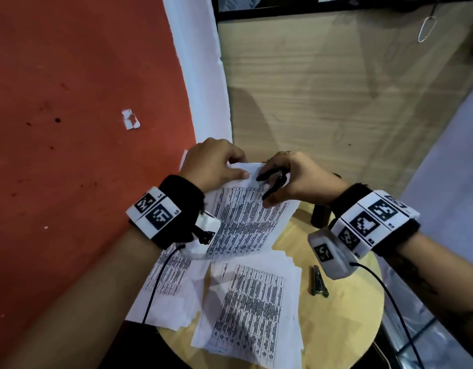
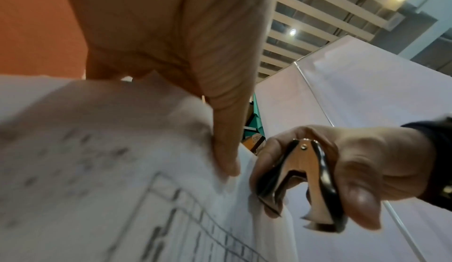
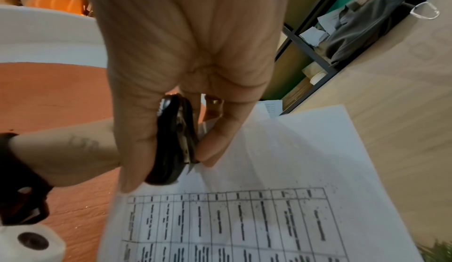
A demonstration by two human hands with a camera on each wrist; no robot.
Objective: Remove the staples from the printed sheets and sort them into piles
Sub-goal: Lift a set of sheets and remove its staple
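Printed sheets, black tables, left hand pinching corner, right hand gripping staple remover

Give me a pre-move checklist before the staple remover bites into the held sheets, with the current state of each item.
1. Left hand holds the top edge of the raised white printed sheets: ok.
2. Right hand grips the black and metal claw staple remover: ok.
3. Remover claws spread, ready to bite: ok, seen in the left wrist view.
4. Claws at the sheets' top corner: ok, one tip touches the paper.
5. Staple visible under the claws: cannot tell, no view shows it.
6. Piles of loose printed sheets waiting on the round light wooden table: ok.
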